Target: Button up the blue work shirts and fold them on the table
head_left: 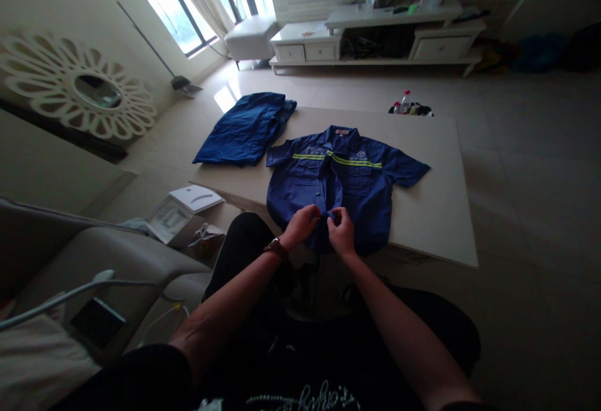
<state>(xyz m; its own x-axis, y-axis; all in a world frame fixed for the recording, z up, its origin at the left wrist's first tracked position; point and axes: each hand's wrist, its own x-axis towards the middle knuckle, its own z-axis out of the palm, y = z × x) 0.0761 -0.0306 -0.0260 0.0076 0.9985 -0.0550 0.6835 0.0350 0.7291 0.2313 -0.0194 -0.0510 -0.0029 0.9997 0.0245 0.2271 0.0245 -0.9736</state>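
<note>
A dark blue short-sleeved work shirt with a yellow reflective stripe lies front up on the table, collar at the far side. Its front gapes in the middle, and its lower edge hangs over the table's near side. My left hand pinches the front edge of the shirt low down. Close beside it, my right hand pinches the other front edge, thumb and finger together. Whether a button lies between the fingers is too small to tell. Left of the shirt rests a folded blue garment.
The pale table stands before my knees. Beyond it are a bin with bottles and a white TV cabinet. At left are a white box and a grey sofa with a tablet.
</note>
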